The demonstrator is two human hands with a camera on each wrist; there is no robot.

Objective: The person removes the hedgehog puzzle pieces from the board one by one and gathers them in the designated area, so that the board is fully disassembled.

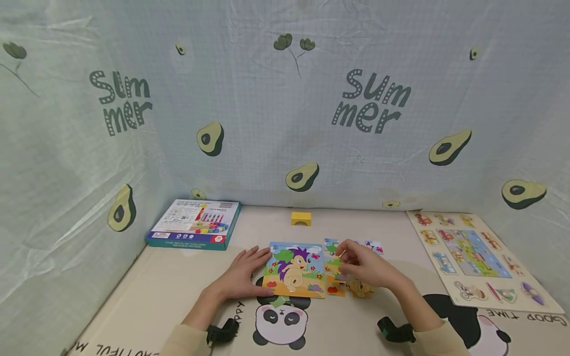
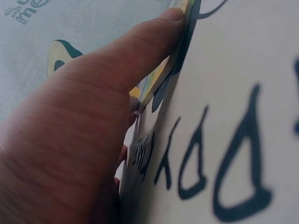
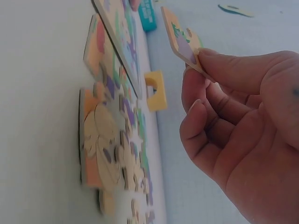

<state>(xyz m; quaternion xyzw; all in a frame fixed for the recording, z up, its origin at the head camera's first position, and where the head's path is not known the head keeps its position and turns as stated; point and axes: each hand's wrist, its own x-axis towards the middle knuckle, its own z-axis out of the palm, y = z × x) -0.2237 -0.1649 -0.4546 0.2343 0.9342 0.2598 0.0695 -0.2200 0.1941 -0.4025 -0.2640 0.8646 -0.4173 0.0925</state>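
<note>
A square picture board (image 1: 296,271) with a purple-spined hedgehog lies mid-table. My left hand (image 1: 240,276) rests along its left side, fingers spread and thumb at the lower corner. In the left wrist view the thumb (image 2: 145,46) lies straight against the board's edge. My right hand (image 1: 369,263) is raised over loose pieces to the board's right. Between thumb and fingertips it pinches a wooden jigsaw piece (image 3: 182,44) with orange, purple and green print. Below, partly joined jigsaw pieces (image 3: 100,144) show a tan hedgehog body; another piece (image 1: 335,289) sits beside the board.
A yellow arch block (image 1: 301,218) stands behind the board. At the back left lies a boxed bead toy (image 1: 194,225). A large wooden peg puzzle (image 1: 478,262) covers the right side. Printed fabric walls (image 1: 249,99) enclose the table's back and sides.
</note>
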